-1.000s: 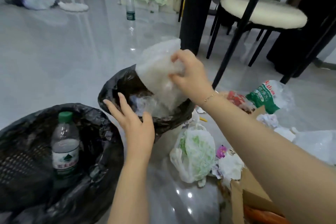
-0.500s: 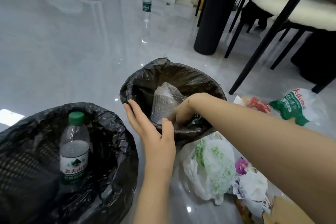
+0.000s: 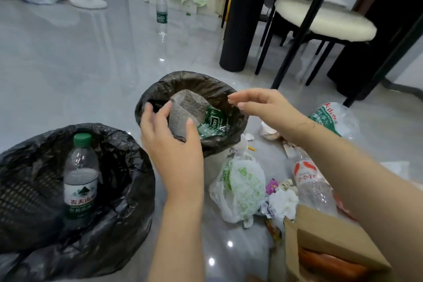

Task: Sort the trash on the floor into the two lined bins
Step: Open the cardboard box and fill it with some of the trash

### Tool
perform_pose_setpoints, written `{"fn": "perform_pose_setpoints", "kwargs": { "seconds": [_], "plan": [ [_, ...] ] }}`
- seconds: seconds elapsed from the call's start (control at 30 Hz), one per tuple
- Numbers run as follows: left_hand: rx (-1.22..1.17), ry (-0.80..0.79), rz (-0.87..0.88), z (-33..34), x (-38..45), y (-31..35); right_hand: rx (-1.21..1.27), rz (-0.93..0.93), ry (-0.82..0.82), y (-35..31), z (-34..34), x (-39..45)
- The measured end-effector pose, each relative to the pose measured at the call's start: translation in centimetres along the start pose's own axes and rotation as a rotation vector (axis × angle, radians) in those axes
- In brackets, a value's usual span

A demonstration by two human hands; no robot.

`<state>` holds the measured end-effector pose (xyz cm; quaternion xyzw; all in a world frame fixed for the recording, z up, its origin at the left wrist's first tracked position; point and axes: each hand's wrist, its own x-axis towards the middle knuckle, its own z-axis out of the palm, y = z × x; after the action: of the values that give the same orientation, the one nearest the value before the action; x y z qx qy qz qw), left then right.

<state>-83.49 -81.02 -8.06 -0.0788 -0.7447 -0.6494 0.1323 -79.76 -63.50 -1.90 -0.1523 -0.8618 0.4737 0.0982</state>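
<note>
A bottle (image 3: 80, 176) stands in the near bin (image 3: 128, 167) at eight o'clock, the far bin (image 3: 238, 121) at centre, loose trash (image 3: 240, 190) at four o'clock.

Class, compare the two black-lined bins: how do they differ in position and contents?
The near bin sits at lower left and holds an upright green-capped water bottle. The far bin sits farther back and holds a bubble-wrap bag with green packaging. Both have black liners.

A glossy grey floor (image 3: 68, 57) is seen (lights reflected); black-legged chairs (image 3: 325, 20) are set beside a dark pillar (image 3: 240, 30).
</note>
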Motion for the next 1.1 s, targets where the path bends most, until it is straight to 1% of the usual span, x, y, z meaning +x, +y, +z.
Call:
{"fn": "perform_pose_setpoints", "kwargs": {
  "seconds": [0.03, 0.07, 0.13, 0.2, 0.23, 0.27, 0.3, 0.33, 0.4, 0.47, 0.57, 0.7, 0.77, 0.8, 0.93, 1.03, 1.1],
  "plan": [
    [-0.065, -0.037, 0.052, 0.0, -0.5, 0.8, 0.075, 0.01, 0.076, 0.5, -0.8, -2.0],
    [-0.115, -0.11, 0.08, 0.2, -0.9, 1.3, 0.124, 0.032, 0.133, 1.2, -1.5, -3.9],
    [-0.115, -0.367, 0.11, 1.2, -2.1, 1.4, 0.143, 0.112, 0.203, 3.2, -2.3, -7.3],
    [0.023, -0.684, 0.14, 3.0, -3.6, 0.2, 0.113, 0.246, 0.212, 6.1, -2.6, -10.0],
    [0.093, -0.82, 0.115, 4.2, -4.7, -0.8, 0.081, 0.323, 0.196, 7.6, -2.8, -11.5],
    [0.164, -0.922, 0.057, 5.3, -5.5, -2.1, 0.042, 0.381, 0.169, 9.1, -2.7, -12.4],
    [0.24, -0.991, 0.005, 6.5, -6.4, -3.3, -0.001, 0.413, 0.166, 10.4, -2.8, -13.6],
    [0.324, -1.027, -0.035, 7.6, -6.9, -4.6, -0.032, 0.426, 0.172, 11.5, -2.6, -14.5],
    [0.49, -1.027, -0.088, 9.2, -7.3, -7.1, -0.044, 0.42, 0.191, 12.7, -2.1, -15.9],
    [0.606, -0.972, -0.13, 10.5, -7.3, -9.2, -0.083, 0.394, 0.2, 13.8, -1.5, -16.9],
    [0.644, -0.923, -0.152, 12.6, -7.1, -12.0, -0.067, 0.343, 0.252, 15.0, -0.9, -18.2],
    [0.613, -0.958, -0.165, 14.4, -7.4, -13.7, 0.008, 0.265, 0.308, 15.7, -0.8, -19.8],
    [0.569, -0.973, -0.107, 14.6, -7.7, -13.7, 0.009, 0.239, 0.321, 15.8, -0.9, -20.6],
    [0.54, -0.956, -0.07, 14.5, -7.7, -13.5, 0.011, 0.229, 0.331, 15.7, -1.0, -20.9],
    [0.363, -0.837, 0.084, 14.1, -6.8, -10.2, 0.053, 0.213, 0.413, 14.3, -1.9, -22.4],
    [0.268, -0.753, 0.28, 13.6, -7.3, -6.0, 0.095, 0.231, 0.426, 13.5, -2.6, -24.2],
    [0.163, -0.745, 0.419, 13.2, -8.5, -2.7, 0.141, 0.246, 0.432, 13.3, -3.4, -25.8]
  ]
}}
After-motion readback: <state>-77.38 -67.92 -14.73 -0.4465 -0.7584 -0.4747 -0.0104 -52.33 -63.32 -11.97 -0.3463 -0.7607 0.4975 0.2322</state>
